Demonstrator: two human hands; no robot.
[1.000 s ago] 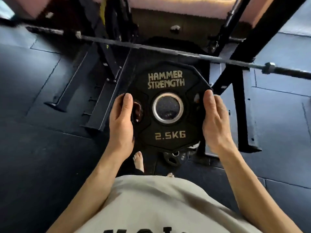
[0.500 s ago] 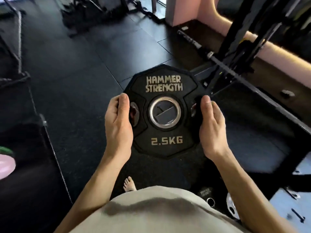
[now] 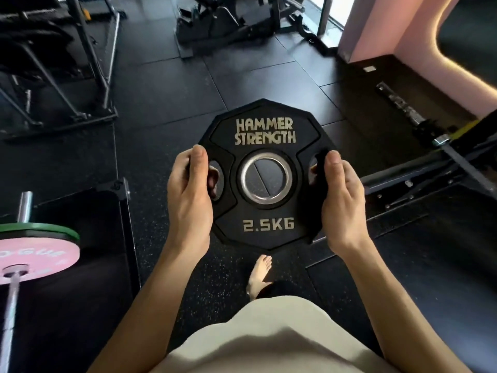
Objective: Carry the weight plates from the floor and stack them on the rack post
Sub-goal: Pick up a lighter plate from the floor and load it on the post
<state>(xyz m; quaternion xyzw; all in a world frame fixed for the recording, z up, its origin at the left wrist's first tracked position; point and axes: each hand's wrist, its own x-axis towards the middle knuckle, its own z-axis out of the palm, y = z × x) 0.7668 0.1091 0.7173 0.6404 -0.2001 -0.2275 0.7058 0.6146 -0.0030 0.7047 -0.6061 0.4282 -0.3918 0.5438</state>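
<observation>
My left hand (image 3: 189,200) grips the 9 o'clock edge of the black twelve-sided rubber plate with the steel centre ring, marked 2.5KG (image 3: 265,176), with its fingers passing through the grip slot, and my right hand (image 3: 340,200) grips the 3 o'clock edge in the same way. I think I hold it on both sides so it stays level and the lettering faces me. The plate is in the air at chest front, above the dark speckled rubber floor (image 3: 220,281). At 8 o'clock a pink round bumper plate (image 3: 40,259) sits on a steel bar. I cannot see the rack post, so the carrying is, in my judgement, not finished.
</observation>
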